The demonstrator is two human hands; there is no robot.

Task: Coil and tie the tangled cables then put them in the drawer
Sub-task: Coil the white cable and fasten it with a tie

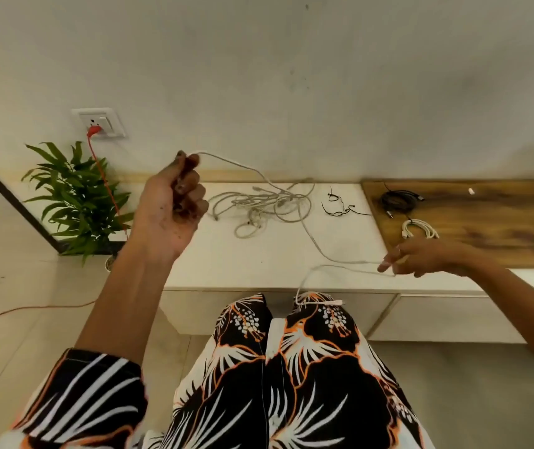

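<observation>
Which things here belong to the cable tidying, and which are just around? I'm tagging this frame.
Job: left hand and right hand holding a white cable; tangled pile; thin black wire; coiled black cable; coiled white cable.
Around: plant; red cord; wall socket.

- Home interior, living-room type.
- Low white cabinet (269,254) along plain wall (291,76), wood-grain tabletop (486,228) section at right.
- Potted plant (77,196) far left, under wall socket (102,123) with red plug (94,130).
- Tiled floor (16,303).
</observation>
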